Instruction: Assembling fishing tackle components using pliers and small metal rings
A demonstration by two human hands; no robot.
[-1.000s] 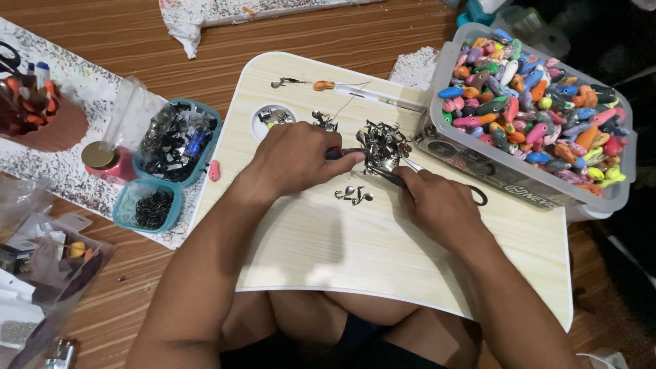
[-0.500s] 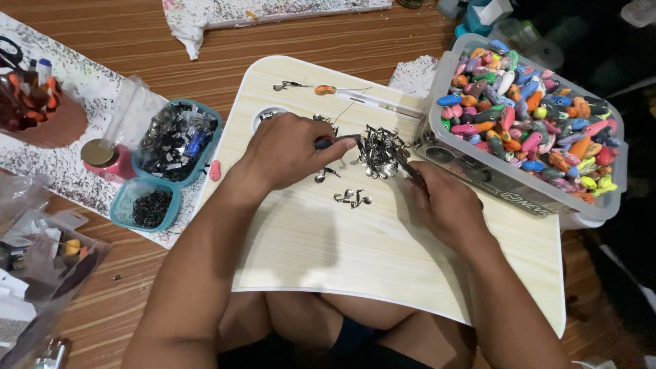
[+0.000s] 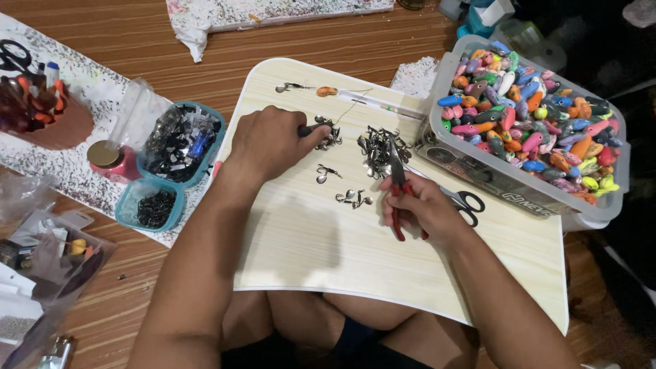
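Nearest, on the pale board [image 3: 328, 260], the right hand [image 3: 420, 208] has its fingers closed round red-handled pliers [image 3: 398, 179], nose in the metal pile [image 3: 379, 147]; left of it lie two finished spinner pieces [image 3: 353, 198], few beside that pile; farther left, the left hand [image 3: 266, 140] pinches a dark tool at another cluster [image 3: 330, 134]; far right, the lure tub [image 3: 529, 126] looks full, so most work seems left.

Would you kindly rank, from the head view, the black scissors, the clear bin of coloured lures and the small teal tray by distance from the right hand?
From the right hand, which holds red-handled pliers:
1. Black scissors, just beside it on the board, on its outer side.
2. Clear bin of coloured lures, beyond the scissors at the board's right edge.
3. Small teal tray, far across, off the board's left side.
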